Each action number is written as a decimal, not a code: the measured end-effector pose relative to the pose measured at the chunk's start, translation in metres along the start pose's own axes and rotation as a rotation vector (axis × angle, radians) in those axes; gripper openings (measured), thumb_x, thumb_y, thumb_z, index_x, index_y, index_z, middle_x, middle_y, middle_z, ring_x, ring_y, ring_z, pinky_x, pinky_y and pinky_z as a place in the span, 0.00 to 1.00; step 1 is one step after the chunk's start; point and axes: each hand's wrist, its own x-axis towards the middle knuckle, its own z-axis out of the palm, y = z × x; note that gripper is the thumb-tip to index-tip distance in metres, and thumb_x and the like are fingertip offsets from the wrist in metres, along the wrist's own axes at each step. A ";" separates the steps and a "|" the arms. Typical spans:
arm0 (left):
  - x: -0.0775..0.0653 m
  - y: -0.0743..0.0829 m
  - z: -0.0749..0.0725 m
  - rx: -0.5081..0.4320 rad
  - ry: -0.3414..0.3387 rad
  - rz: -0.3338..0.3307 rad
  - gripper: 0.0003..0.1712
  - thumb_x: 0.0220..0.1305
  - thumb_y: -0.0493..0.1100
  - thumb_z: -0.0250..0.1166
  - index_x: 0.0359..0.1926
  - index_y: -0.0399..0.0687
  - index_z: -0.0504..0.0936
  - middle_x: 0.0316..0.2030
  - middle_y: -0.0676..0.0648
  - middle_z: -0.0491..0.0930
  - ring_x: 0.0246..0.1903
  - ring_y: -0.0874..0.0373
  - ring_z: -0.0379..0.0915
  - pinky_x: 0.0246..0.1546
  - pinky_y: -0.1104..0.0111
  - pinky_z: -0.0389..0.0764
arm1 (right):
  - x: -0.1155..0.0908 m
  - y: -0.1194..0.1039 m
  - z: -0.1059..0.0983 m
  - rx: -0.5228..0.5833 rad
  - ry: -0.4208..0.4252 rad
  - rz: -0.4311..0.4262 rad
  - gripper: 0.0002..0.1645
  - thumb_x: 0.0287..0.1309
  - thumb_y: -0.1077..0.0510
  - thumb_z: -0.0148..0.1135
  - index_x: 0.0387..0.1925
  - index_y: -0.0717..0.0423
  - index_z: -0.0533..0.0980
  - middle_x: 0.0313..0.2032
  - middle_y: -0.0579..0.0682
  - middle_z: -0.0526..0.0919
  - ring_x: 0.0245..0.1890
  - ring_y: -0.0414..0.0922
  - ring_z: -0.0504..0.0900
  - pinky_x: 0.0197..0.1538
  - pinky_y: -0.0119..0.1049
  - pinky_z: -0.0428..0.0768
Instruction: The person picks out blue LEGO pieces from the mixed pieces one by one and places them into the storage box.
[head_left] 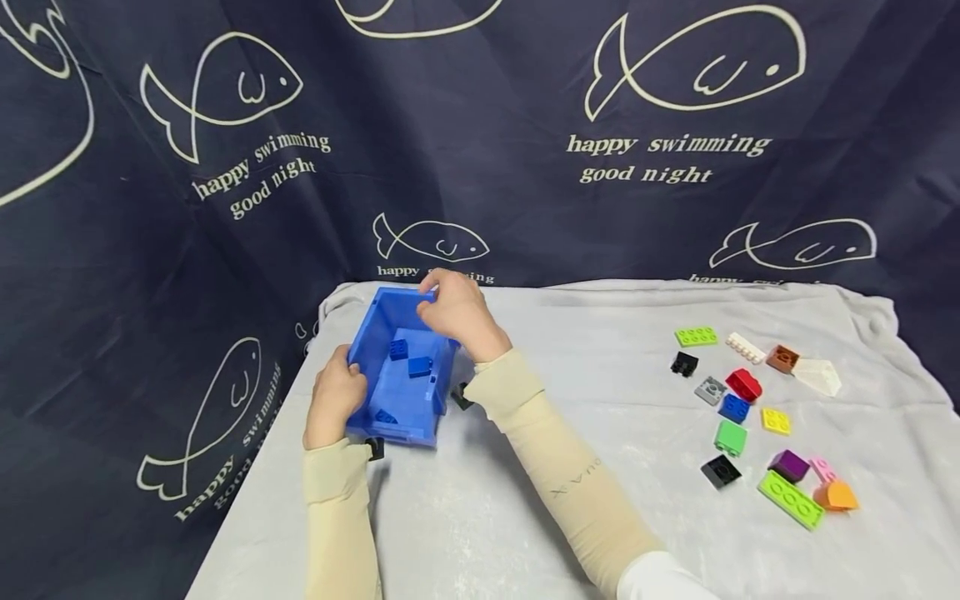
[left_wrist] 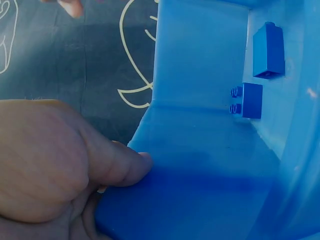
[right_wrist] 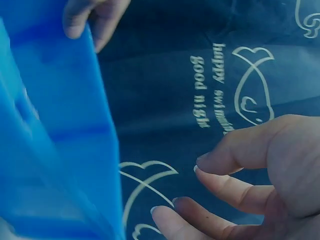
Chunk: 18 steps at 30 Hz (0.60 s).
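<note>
A blue plastic bin (head_left: pixel 405 387) stands at the table's left side, with three blue toy bricks inside. Two of these, a blue brick (head_left: pixel 420 367) and a smaller one (head_left: pixel 398 349), lie mid-floor; the third blue brick (head_left: pixel 386 416) is by the near end. My left hand (head_left: pixel 336 392) grips the bin's left wall, thumb on the inner face in the left wrist view. At the far right corner is my right hand (head_left: pixel 461 312). In the right wrist view its fingers (right_wrist: pixel 215 220) are loosely bent, apart from the bin wall (right_wrist: pixel 85 100), with nothing between them and the thumb.
Loose toy bricks of many colours are spread on the right of the grey-white covered table (head_left: pixel 555 467), among them a red brick (head_left: pixel 744 384), a green brick (head_left: pixel 731 437) and a yellow brick (head_left: pixel 776 421). A dark fish-print curtain (head_left: pixel 525 208) hangs behind and at left.
</note>
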 end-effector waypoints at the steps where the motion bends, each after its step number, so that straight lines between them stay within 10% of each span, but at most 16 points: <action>1: 0.000 0.000 0.000 0.000 0.002 0.000 0.28 0.77 0.39 0.43 0.73 0.38 0.64 0.67 0.29 0.72 0.66 0.29 0.68 0.67 0.39 0.69 | -0.001 0.002 -0.005 -0.002 0.010 -0.002 0.13 0.62 0.57 0.66 0.49 0.50 0.83 0.38 0.49 0.83 0.39 0.47 0.79 0.43 0.42 0.78; 18: -0.003 0.005 -0.003 -0.003 -0.027 -0.008 0.28 0.77 0.39 0.41 0.74 0.36 0.62 0.68 0.27 0.69 0.67 0.28 0.66 0.67 0.38 0.67 | -0.042 0.063 -0.093 -0.066 0.155 0.025 0.11 0.59 0.58 0.62 0.43 0.50 0.83 0.43 0.52 0.87 0.49 0.51 0.81 0.54 0.49 0.77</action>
